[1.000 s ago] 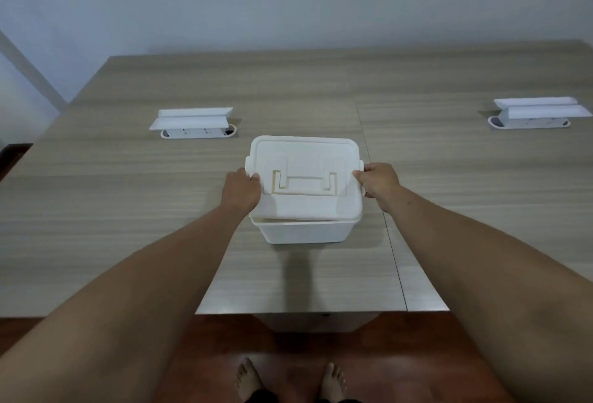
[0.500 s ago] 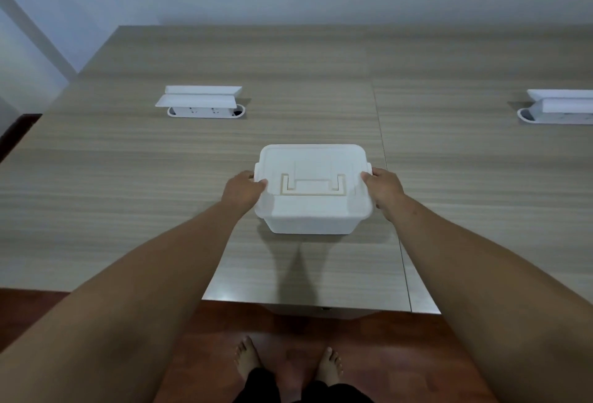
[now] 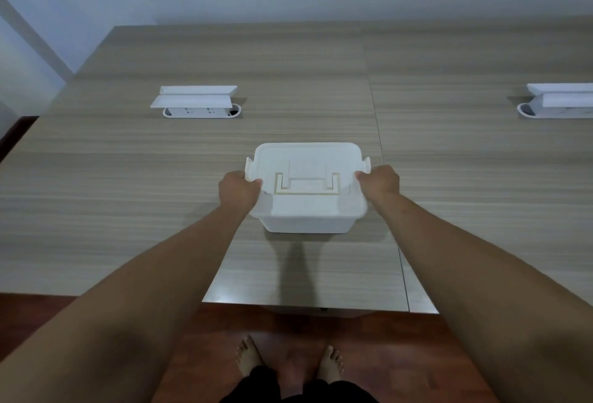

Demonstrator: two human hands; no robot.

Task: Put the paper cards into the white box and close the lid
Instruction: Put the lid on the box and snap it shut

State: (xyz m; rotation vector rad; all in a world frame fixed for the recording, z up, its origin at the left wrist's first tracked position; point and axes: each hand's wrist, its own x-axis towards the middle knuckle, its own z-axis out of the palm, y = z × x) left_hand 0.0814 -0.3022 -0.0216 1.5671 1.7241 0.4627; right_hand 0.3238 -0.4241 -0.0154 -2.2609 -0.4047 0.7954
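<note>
The lid (image 3: 306, 178) now sits flat on the white box (image 3: 305, 222), its side latches flipped outward.

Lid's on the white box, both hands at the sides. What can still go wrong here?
1. The side latches look flared out at the lid ends, so the lid may only be resting, not locked.
2. The left hand and right hand grip near the clips; fingers could get pinched when they snap.
3. The white box sits close to the table near edge; pressing unevenly might slide it towards the edge.
</note>
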